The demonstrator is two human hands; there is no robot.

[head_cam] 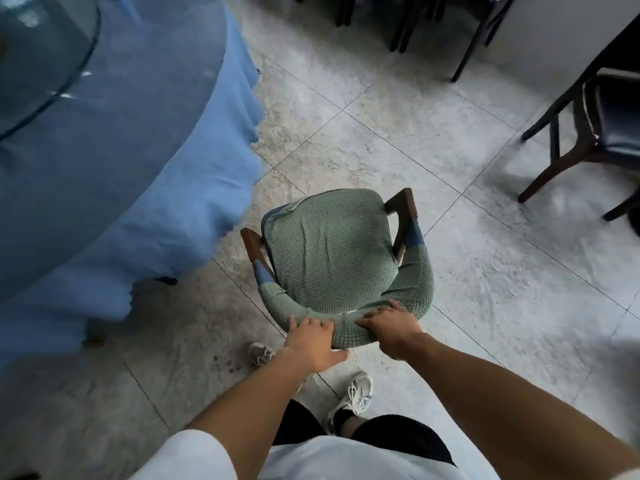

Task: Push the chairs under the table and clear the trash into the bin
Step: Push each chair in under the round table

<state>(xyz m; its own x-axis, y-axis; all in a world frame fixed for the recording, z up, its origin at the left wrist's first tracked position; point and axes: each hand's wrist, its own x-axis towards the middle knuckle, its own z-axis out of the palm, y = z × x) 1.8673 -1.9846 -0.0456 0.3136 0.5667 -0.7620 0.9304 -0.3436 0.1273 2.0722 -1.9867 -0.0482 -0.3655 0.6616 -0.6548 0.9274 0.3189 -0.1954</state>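
- While both hands sit on the chair back, the round table (104,168) lies up and to the left of the left hand; its blue cloth (194,209) hangs low, with a glass turntable (45,57) on top. No trash or bin is in view.
- Left hand (313,342): fingers curl over the top rail of the green-covered chair (332,251), thumb underneath. Judged a grasp meant for steering.
- Chair: stands directly ahead of both hands, seat facing away from the person, clear of the cloth and angled past the table edge. It is not yet tucked in. Judged to need a turn to the left before a push.
- Right hand (389,329): just beside the left on the same rail, fingers wrapped over the padded edge, grasping it. Two hands close together suggest control of swing rather than lift.
- Further right of the right hand, well apart, dark wooden chairs (588,133) stand near a second table edge.
- Risk noted: the hanging cloth may snag on the wooden armrest (251,242).
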